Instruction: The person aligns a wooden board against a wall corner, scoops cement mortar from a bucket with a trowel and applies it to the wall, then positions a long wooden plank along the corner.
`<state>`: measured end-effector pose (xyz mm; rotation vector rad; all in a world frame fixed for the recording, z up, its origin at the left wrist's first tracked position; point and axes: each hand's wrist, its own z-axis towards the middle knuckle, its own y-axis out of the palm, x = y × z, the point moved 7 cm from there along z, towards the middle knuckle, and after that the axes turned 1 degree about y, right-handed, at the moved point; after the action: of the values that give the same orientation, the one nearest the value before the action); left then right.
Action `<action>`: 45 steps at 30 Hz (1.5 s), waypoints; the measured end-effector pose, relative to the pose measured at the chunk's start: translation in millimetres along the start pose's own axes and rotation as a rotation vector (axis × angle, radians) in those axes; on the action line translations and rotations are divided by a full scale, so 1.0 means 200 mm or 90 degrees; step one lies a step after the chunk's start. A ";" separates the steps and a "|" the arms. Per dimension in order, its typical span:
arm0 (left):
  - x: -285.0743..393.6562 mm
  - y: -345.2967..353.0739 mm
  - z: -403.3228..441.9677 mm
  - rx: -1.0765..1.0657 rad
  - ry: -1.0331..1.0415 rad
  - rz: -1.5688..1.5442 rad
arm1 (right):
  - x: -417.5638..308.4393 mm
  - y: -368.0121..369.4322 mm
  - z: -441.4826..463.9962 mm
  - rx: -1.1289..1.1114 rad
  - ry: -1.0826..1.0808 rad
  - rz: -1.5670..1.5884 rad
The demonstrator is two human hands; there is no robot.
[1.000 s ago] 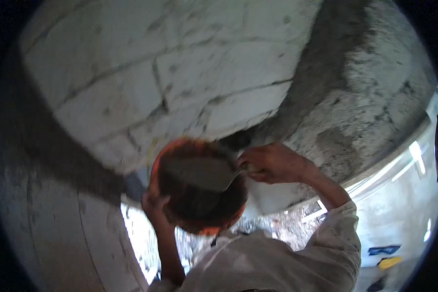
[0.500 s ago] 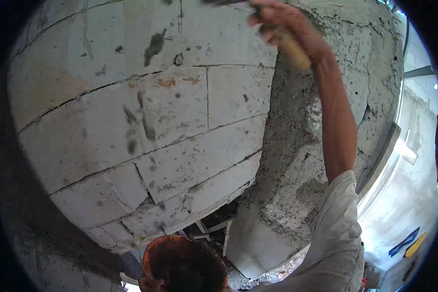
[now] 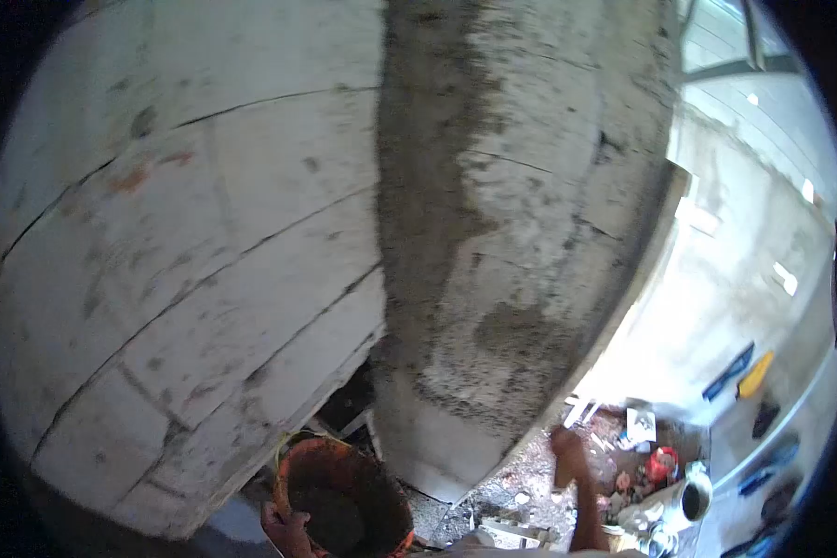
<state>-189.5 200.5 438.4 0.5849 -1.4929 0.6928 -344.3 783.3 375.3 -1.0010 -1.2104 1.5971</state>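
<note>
At the lower left, my left hand grips the rim of an orange bucket with grey, wet-looking stuff inside. My right hand is low at the right, in front of the rubble-strewn floor. Its fingers are closed round the wooden handle of a trowel; the blade cannot be made out. Above both hands rises a wall of pale blocks. A dark band of mortar runs down it, beside a rough, patchily coated face.
Debris and a pale cylindrical container lie at the lower right, near a red object. Blue and yellow items are by the bright far wall. A dark gap opens under the blocks.
My right hand has dropped from high on the wall to low at the right, with the trowel. The view has shifted to the right. My left hand stays at the bucket.
</note>
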 end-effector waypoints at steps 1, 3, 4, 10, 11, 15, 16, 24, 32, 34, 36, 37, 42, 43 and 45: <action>-0.01 0.11 0.03 -0.027 0.009 0.001 | -0.12 0.17 -0.15 0.010 0.011 0.142; -0.10 0.31 0.16 -0.055 -0.046 0.074 | -0.51 0.03 -0.24 -0.124 0.271 0.815; -0.07 0.38 0.18 -0.073 -0.035 0.099 | -0.59 0.13 -0.29 -0.195 0.409 0.926; 0.12 0.79 0.04 -0.128 -0.026 0.039 | -0.69 -0.08 -0.26 -0.302 0.271 0.651; 0.10 0.84 0.04 -0.141 -0.019 0.000 | -0.58 0.23 -0.30 -0.304 0.127 0.500; 0.15 0.92 0.04 -0.189 0.034 0.062 | -0.63 -0.10 -0.10 -0.308 0.117 0.267; 0.14 0.93 0.03 -0.206 0.053 0.098 | -0.68 -0.19 -0.05 -0.178 0.038 0.252; 0.13 1.09 -0.11 -0.369 0.032 0.073 | -0.92 -0.18 0.17 -0.220 0.035 0.020; 0.28 1.11 -0.37 -0.477 0.215 0.120 | -1.04 0.07 0.14 -0.185 -0.066 0.026; 0.22 1.03 -0.38 -0.467 0.188 0.132 | -0.99 0.13 0.02 -0.306 -0.111 0.077; 0.24 1.01 -0.47 -0.446 0.170 0.113 | -0.97 0.26 -0.16 -0.384 -0.151 0.175; 0.24 1.00 -0.52 -0.434 0.167 0.111 | -0.97 0.24 -0.22 -0.388 -0.163 0.170; 0.22 0.92 -0.70 -0.379 0.095 0.048 | -0.95 0.24 -0.43 -0.561 -0.012 0.509; 0.20 0.88 -0.71 -0.368 0.097 0.049 | -0.98 0.12 -0.43 -0.480 -0.135 0.442; 0.11 0.75 -0.70 -0.298 -0.009 0.025 | -0.96 -0.04 -0.40 -0.504 -0.131 0.411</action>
<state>-202.7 406.3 448.3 0.2022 -1.6147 0.3476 -211.0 623.1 383.7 -1.9102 -1.8559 1.7390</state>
